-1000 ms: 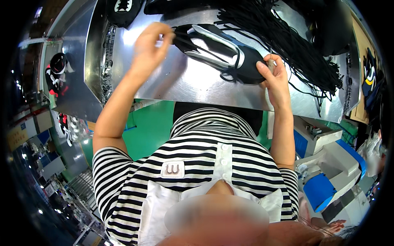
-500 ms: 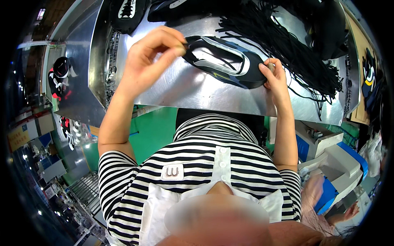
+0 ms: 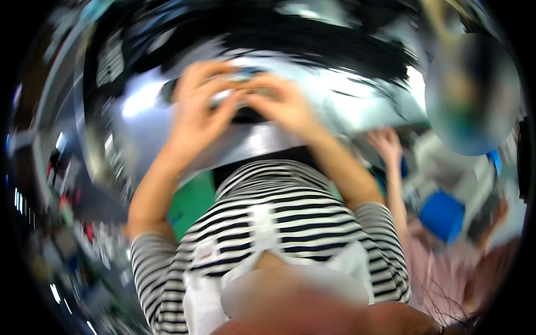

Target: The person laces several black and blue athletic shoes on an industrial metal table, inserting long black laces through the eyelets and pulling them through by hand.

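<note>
Both hands meet over a dark shoe [image 3: 249, 116] just above the metal table, and motion blurs them. My left hand [image 3: 200, 103] curls over the shoe's left part, thumb and fingers closed toward the middle. From the other side my right hand [image 3: 283, 103] grips it, fingertips almost touching those of the left. Much of the shoe is covered by my fingers; a dark end shows left of my left hand and a dark part below the fingertips. Whether a lace or strip is between the fingertips is too blurred to tell.
A bundle of black laces [image 3: 329, 47] lies across the far side of the shiny metal table [image 3: 148, 125]. Another dark shoe [image 3: 111, 61] is at the far left. To my right, a co-worker's hand [image 3: 386, 144] reaches toward the table edge, near a blue box [image 3: 442, 216].
My right hand has moved left from the shoe's right end and now meets my left hand. The view has shifted, and a co-worker's hand has come up on the right.
</note>
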A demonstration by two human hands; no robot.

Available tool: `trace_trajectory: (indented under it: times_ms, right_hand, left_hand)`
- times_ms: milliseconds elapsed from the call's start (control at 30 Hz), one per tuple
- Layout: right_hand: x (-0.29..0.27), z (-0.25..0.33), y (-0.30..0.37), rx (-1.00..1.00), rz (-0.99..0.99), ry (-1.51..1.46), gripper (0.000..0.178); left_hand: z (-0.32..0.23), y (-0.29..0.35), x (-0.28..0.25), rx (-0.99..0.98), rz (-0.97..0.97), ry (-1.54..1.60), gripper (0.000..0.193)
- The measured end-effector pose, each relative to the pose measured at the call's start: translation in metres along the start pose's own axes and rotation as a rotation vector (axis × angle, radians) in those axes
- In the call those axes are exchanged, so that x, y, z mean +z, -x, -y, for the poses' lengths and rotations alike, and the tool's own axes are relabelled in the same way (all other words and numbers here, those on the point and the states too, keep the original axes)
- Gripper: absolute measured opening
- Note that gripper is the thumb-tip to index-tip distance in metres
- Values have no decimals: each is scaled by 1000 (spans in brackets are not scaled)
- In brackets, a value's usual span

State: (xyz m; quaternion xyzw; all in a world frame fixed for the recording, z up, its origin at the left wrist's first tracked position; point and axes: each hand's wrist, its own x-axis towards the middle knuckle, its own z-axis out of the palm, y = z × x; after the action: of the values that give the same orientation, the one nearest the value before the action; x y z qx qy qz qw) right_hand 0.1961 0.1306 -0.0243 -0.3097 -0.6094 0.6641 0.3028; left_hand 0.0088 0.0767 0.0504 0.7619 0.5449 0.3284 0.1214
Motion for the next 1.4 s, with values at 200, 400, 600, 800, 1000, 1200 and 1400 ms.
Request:
trace_trajectory:
  times_ms: [200,400,600,800,1000,1200,1400]
  right_hand:
    - [42,-33,-33,-68,-141,-161,17]
    - [86,-17,-34,162,-155,-224,22]
    - [95,-17,-27,150,-336,-195,32]
    - [94,-18,-20,124,-238,-167,39]
    - [92,-24,-12,80,-199,-75,36]
    - [90,-10,-8,30,-199,109,35]
    - [82,9,0,-77,-115,213,25]
  left_hand:
    - [61,54,-6,-180,-26,-80,26]
    - [72,103,-49,-650,237,309,42]
    - [91,58,-13,-1199,457,1167,60]
    - [70,75,-7,-986,143,996,41]
    - [54,83,-7,-844,62,881,38]
    - [45,81,-5,-795,-20,832,20]
    - [38,77,-4,-811,-86,841,17]
